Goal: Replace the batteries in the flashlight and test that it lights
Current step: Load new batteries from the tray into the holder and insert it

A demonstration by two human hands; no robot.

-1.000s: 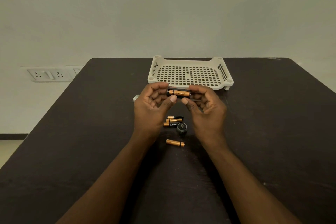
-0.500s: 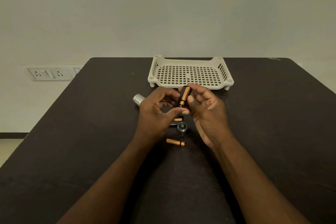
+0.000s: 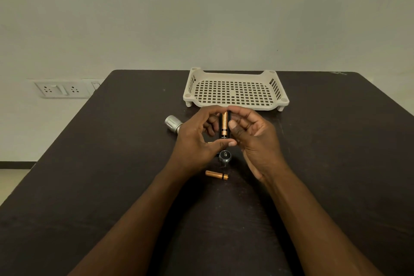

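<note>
My left hand (image 3: 195, 141) and my right hand (image 3: 257, 139) together hold a black battery carrier (image 3: 224, 126) with copper-and-black batteries in it. The carrier stands upright above the table, my left thumb under its lower end and fingers of both hands at its top. The silver flashlight (image 3: 173, 122) lies on the table to the left, its body hidden behind my left hand. The round end cap (image 3: 225, 156) sits just below my hands. One loose battery (image 3: 216, 175) lies nearer to me. Other batteries are hidden under my left hand.
A cream perforated tray (image 3: 280, 102) stands on the dark table (image 3: 112, 186) just beyond my hands. The table's left edge runs along a wall with a socket plate (image 3: 62, 89).
The battery carrier has turned from lying crosswise between my hands to standing upright. My right hand has closed in on its top and side.
</note>
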